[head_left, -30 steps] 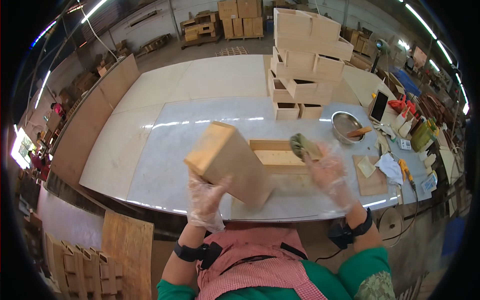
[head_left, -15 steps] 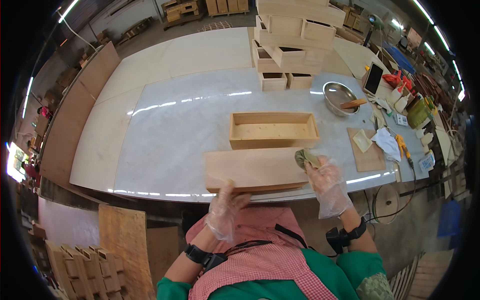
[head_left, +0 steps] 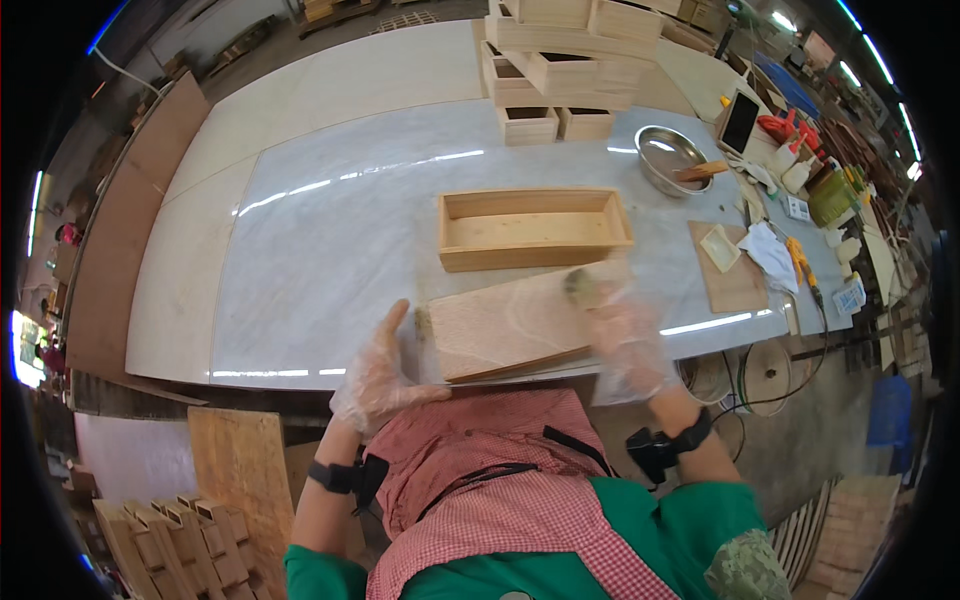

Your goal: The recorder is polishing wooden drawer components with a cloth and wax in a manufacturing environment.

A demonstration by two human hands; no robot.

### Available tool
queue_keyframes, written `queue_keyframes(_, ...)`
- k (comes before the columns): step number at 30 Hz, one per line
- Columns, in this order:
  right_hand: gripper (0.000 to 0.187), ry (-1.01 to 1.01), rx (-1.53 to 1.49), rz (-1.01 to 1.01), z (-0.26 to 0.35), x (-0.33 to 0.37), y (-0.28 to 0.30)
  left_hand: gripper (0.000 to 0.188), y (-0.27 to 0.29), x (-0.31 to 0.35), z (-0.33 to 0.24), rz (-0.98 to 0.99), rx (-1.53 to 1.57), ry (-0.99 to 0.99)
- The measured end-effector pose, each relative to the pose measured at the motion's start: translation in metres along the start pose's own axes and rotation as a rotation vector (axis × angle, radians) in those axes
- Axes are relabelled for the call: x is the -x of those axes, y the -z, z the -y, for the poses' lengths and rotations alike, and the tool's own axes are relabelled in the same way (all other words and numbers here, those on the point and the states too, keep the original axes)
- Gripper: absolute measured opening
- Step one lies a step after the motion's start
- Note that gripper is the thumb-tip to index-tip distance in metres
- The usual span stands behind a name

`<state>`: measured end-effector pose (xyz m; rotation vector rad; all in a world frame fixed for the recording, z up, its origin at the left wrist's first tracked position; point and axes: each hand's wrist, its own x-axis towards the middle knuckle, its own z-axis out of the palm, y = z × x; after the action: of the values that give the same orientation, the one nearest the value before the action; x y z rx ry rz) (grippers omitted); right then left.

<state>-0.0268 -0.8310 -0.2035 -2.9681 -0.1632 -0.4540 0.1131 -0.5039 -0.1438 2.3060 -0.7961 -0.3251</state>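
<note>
A pale wooden piece (head_left: 505,325) lies at the table's near edge, broad flat face up and slanted, its left end nearer me. I cannot tell whether it is a board or an overturned box. My left hand (head_left: 375,380), in a clear plastic glove, is open beside that left end, thumb and fingers spread and apart from the wood. My right hand (head_left: 630,345), gloved too and smeared by motion, is closed on a green rag (head_left: 582,288) at the piece's right end. Just beyond stands an open, yellower wooden box (head_left: 535,260).
Stacked wooden boxes (head_left: 560,75) rise at the back. To the right are a metal bowl (head_left: 660,150) with a wooden-handled tool, a phone (head_left: 740,122), a white cloth (head_left: 770,262), a small board (head_left: 712,285), a yellow tool (head_left: 800,268) with a cord, and several bottles.
The wooden piece has turned, its right end swinging away from me. My left hand has let go of its near edge and moved left, opening. My right hand has shifted slightly left with the rag.
</note>
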Motion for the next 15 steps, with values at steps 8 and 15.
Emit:
queue_keyframes(8,0.024,0.103,0.043,0.209,0.069,-0.054,0.046,0.106,-0.043,-0.01,0.012,0.022,0.328,-0.146)
queue_keyframes(15,0.016,-0.031,-0.16,-0.158,-0.02,-0.003,-0.032,0.121,-0.059,-0.012,0.009,0.046,-0.123,-0.15)
